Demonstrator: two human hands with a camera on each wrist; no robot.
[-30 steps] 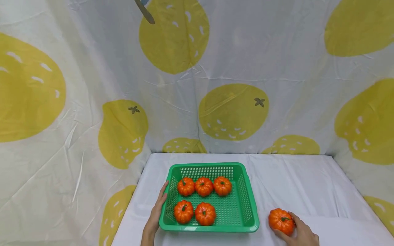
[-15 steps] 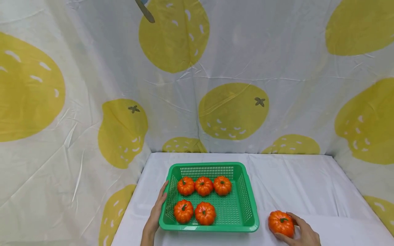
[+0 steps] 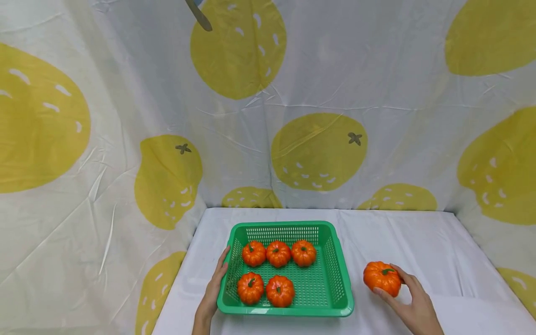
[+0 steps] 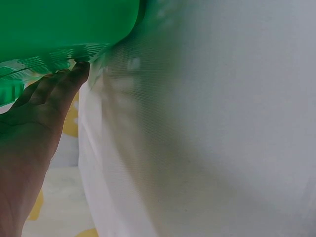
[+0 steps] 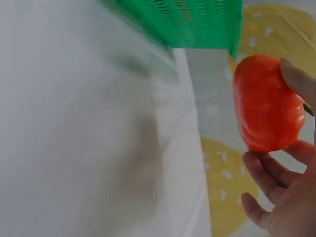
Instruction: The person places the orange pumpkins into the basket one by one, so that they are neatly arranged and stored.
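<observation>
My right hand (image 3: 412,300) grips a small orange pumpkin (image 3: 382,278) with a green stem, thumb on one side and fingers on the other. In the right wrist view the pumpkin (image 5: 266,103) is raised clear of the white cloth. A green plastic basket (image 3: 284,311) stands to its left, holding three pumpkins in a back row and two at the front left. Against the basket's left side rests my left hand (image 3: 212,291). Its fingers (image 4: 64,89) lie extended along the slotted wall in the left wrist view.
White cloth (image 3: 418,242) covers the table under the basket. Behind and at both sides hang fabric walls (image 3: 234,153) printed with large yellow fruit. The basket's front right part shows bare slotted floor (image 3: 314,284).
Gripped in my right hand, the pumpkin has risen from the cloth and moved slightly away from me. My left hand and the basket have stayed in place.
</observation>
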